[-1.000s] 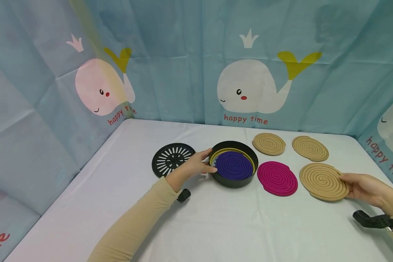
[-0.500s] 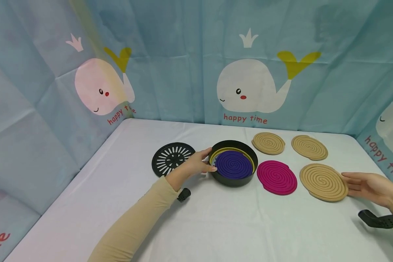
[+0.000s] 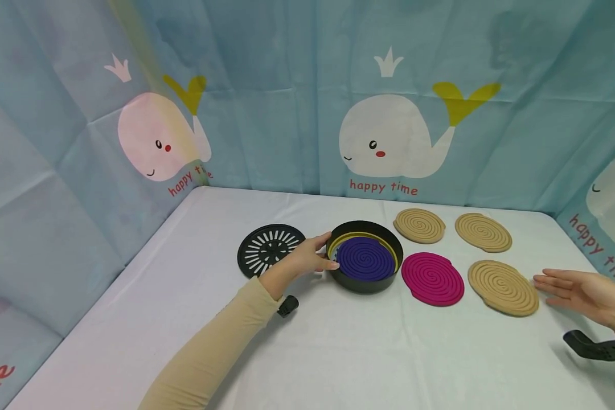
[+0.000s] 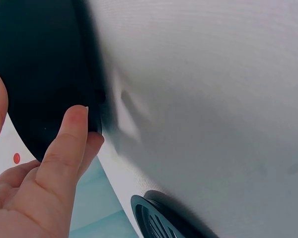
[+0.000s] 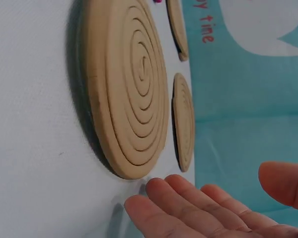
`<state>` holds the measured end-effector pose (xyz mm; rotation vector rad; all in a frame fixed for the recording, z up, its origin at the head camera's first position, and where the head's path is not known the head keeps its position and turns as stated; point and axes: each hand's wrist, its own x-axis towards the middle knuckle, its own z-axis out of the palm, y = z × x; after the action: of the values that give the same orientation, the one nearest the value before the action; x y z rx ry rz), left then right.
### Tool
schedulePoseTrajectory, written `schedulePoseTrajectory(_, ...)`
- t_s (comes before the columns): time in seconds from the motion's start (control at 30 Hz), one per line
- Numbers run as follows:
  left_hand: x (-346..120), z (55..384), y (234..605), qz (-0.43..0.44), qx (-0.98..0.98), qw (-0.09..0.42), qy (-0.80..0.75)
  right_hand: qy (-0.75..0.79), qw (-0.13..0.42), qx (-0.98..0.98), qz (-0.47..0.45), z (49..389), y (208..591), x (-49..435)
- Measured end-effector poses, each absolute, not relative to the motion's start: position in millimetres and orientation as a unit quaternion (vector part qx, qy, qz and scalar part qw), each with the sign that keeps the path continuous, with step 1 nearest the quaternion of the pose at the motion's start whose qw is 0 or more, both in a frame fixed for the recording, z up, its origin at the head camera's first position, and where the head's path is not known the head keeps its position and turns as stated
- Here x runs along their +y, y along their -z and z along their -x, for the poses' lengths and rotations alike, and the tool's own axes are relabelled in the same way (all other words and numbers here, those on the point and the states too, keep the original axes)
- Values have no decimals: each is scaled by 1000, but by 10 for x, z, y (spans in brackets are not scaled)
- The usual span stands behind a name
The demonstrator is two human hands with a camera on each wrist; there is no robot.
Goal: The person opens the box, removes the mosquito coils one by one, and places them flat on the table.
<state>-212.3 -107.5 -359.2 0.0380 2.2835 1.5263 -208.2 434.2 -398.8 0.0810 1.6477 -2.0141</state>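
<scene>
In the head view my left hand [image 3: 307,256] holds the left side of a black round container [image 3: 367,286], with thumb and fingers spread along its wall. Inside lie a dark blue spiral coaster [image 3: 366,259] and a yellow one [image 3: 363,234] beneath it, mostly covered. A tan spiral coaster [image 3: 503,287] lies flat at the right. Just beside its right edge is my right hand [image 3: 584,296], fingers extended and apart from it. The right wrist view shows a small gap between the fingertips [image 5: 156,186] and that tan coaster [image 5: 134,89].
A magenta spiral coaster [image 3: 433,279] lies between the container and the near tan one. Two more tan coasters sit behind, one left [image 3: 419,225] and one right [image 3: 484,232]. A black slotted disc [image 3: 266,245] lies left of the container, partly behind my left hand. Whale-print curtains stand behind the table.
The tan coaster has left my right hand's hold and settled flat on the table. My right hand has drawn back slightly to the right, fingers straightened. My left hand stays put.
</scene>
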Motion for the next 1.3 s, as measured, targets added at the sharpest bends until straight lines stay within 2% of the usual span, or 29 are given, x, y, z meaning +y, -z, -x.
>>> schedulePoseTrajectory(0.13,-1072,2122,3590,-15,817,196,-542,786,291,545,-6,2069,3969,4315)
schedulePoseTrajectory(0.37,-1070,2124,3596,-17,816,196,-543,808,299,503,68,2126,3821,4104)
schedulePoseTrajectory(0.67,-1078,2126,3606,-20,819,195,-540,822,361,403,178,2253,3575,3682)
schedulePoseTrajectory(1.3,-1071,2130,3598,-22,812,196,-549,803,335,462,173,2390,3377,2993)
